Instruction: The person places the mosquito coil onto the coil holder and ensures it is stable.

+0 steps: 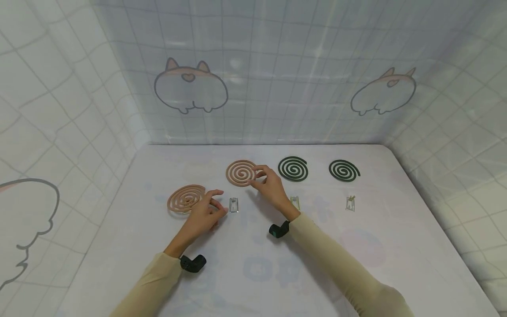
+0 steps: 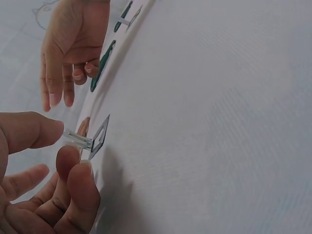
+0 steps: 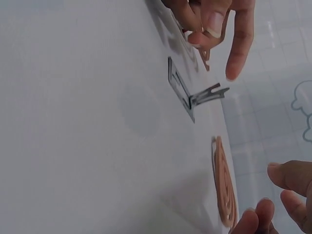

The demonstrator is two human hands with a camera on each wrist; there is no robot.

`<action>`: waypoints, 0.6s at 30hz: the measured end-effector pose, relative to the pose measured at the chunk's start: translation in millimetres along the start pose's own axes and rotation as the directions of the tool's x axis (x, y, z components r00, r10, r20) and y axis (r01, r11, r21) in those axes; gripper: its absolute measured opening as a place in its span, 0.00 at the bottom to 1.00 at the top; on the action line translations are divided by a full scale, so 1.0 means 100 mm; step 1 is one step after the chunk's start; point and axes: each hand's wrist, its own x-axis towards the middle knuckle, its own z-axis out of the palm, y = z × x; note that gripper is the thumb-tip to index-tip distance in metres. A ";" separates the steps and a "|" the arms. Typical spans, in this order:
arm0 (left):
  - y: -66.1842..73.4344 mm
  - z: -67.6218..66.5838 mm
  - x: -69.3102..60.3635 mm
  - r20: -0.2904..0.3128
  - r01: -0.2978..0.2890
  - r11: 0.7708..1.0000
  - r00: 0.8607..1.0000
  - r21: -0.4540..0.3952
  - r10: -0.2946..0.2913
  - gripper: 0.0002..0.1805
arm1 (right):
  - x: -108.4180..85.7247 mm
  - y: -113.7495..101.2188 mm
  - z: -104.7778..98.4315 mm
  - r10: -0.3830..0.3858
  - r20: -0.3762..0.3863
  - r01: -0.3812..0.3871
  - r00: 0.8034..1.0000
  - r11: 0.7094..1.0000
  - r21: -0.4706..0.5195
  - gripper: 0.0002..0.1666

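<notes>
My left hand hovers beside a brown mosquito coil that sits raised and slightly tilted on a mostly hidden metal stand. Its thumb and fingers are loosely bent and hold nothing. To the right of this hand, a small metal coil stand lies on the table with its prong bent upward, as the right wrist view shows. My right hand reaches to the right edge of a second brown mosquito coil, which lies flat. Thumb and fingers stand apart around that edge; contact cannot be made out.
Two dark green mosquito coils lie farther right along the back of the white table. In front of them are two more metal stands, one partly behind the right wrist. Walls with a grid print rise behind and at both sides.
</notes>
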 end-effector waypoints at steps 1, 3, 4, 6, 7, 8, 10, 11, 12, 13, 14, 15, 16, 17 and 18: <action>0.00 0.01 0.01 -0.001 -0.002 1.000 1.000 0.005 0.002 0.33 | 0.01 0.01 0.00 0.005 0.000 -0.005 1.000 1.000 0.002 0.28; -0.02 0.02 0.02 -0.003 -0.004 1.000 1.000 0.009 0.004 0.32 | 0.02 0.03 -0.01 0.017 -0.001 -0.017 1.000 1.000 0.005 0.28; -0.03 0.03 0.03 -0.004 -0.003 1.000 1.000 0.010 0.003 0.32 | 0.02 0.04 -0.01 0.024 -0.001 -0.024 1.000 1.000 0.006 0.28; -0.05 0.04 0.04 -0.004 0.004 1.000 1.000 0.010 -0.004 0.32 | 0.02 0.05 -0.02 0.041 -0.003 -0.041 0.999 0.999 0.016 0.28; -0.05 0.05 0.04 -0.003 0.008 1.000 1.000 0.012 -0.008 0.32 | 0.02 0.06 -0.02 0.052 -0.005 -0.052 0.999 0.998 0.024 0.28; -0.06 0.06 0.04 -0.001 0.009 1.000 1.000 0.013 -0.009 0.32 | 0.02 0.07 -0.03 0.065 -0.008 -0.065 0.998 0.997 0.030 0.28; -0.06 0.07 0.05 -0.003 0.012 1.000 1.000 0.018 -0.012 0.32 | 0.02 0.09 -0.03 0.088 -0.011 -0.087 0.996 0.996 0.034 0.27; -0.06 0.08 0.06 -0.005 0.011 1.000 1.000 0.020 -0.011 0.32 | 0.02 0.10 -0.03 0.097 -0.013 -0.096 0.995 0.995 0.036 0.27; -0.06 0.08 0.06 -0.007 0.008 1.000 1.000 0.023 -0.007 0.32 | 0.02 0.10 -0.03 0.102 -0.015 -0.102 0.995 0.994 0.036 0.27; -0.05 0.08 0.06 -0.009 0.003 1.000 1.000 0.025 -0.003 0.32 | 0.03 0.10 -0.03 0.106 -0.017 -0.105 0.994 0.994 0.035 0.27; -0.05 0.09 0.07 -0.013 -0.002 1.000 1.000 0.027 0.002 0.32 | 0.03 0.10 -0.02 0.105 -0.017 -0.104 0.994 0.994 0.034 0.27; -0.04 0.09 0.07 -0.018 -0.002 1.000 1.000 0.027 0.002 0.32 | 0.04 0.09 -0.02 0.102 -0.018 -0.101 0.995 0.994 0.033 0.28; -0.03 0.09 0.08 -0.022 -0.003 1.000 1.000 0.026 0.004 0.31 | 0.05 0.09 -0.02 0.099 -0.019 -0.099 0.995 0.995 0.034 0.28; -0.03 0.09 0.08 -0.025 -0.003 1.000 1.000 0.027 0.004 0.31 | 0.06 0.08 -0.02 0.097 -0.018 -0.096 0.995 0.995 0.037 0.28; -0.02 0.09 0.08 -0.027 0.000 1.000 1.000 0.027 0.001 0.31 | 0.07 0.08 -0.01 0.093 -0.016 -0.093 0.996 0.995 0.041 0.28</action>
